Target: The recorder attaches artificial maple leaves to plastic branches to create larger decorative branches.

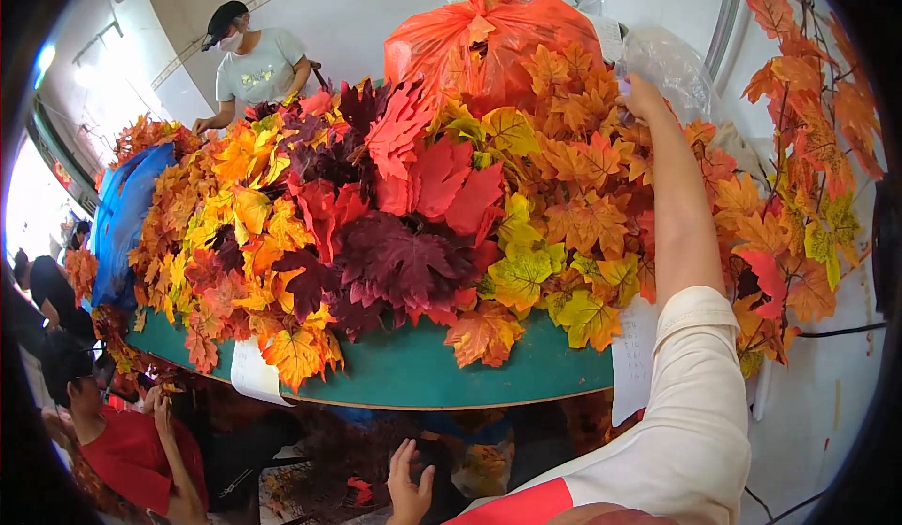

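Observation:
My right arm stretches over the green table to its far right side. There my right hand is closed beside orange maple leaves, and a small pale purple bit shows at its fingers; what it grips cannot be made out. Low in front of the table edge is my left hand, open, with thumb and fingers apart and nothing in it. Heaps of artificial maple leaves cover the table: dark purple ones, red ones, yellow-green ones and orange ones.
A knotted red plastic bag stands at the back, with a clear bag to its right. Leafy branches rise at the right. A blue bag lies left. One person stands behind the table; another in red sits lower left.

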The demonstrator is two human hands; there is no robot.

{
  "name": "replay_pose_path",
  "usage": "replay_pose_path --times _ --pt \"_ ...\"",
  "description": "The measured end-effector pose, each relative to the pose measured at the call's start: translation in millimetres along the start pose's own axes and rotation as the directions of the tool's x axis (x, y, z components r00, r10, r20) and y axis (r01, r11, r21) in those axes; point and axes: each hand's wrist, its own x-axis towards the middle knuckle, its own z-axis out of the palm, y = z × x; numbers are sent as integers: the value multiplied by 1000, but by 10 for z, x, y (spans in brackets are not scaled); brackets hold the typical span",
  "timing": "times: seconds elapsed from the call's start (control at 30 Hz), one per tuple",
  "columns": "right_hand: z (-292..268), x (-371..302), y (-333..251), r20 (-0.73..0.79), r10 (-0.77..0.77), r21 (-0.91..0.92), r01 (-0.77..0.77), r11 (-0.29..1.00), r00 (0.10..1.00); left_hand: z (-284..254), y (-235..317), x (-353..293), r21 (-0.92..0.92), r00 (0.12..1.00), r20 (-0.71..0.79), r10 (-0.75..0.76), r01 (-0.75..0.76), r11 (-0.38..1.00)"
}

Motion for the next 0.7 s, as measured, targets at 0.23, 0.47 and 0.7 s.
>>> replay_pose_path --times 0.23,0.47,0.7 --pt "310 321 273 1 -156 -108 156 982 988 3 -94 27 2 1000 -5 1 -1 1000" --pt "411 263 408 41 -28 264 17 964 999 -5 -75 -46 16 1000 9 -6 6 1000" --pt "116 84 252 -104 -67 237 90 967 992 -87 138 -21 -41 990 -118 76 -82 996"
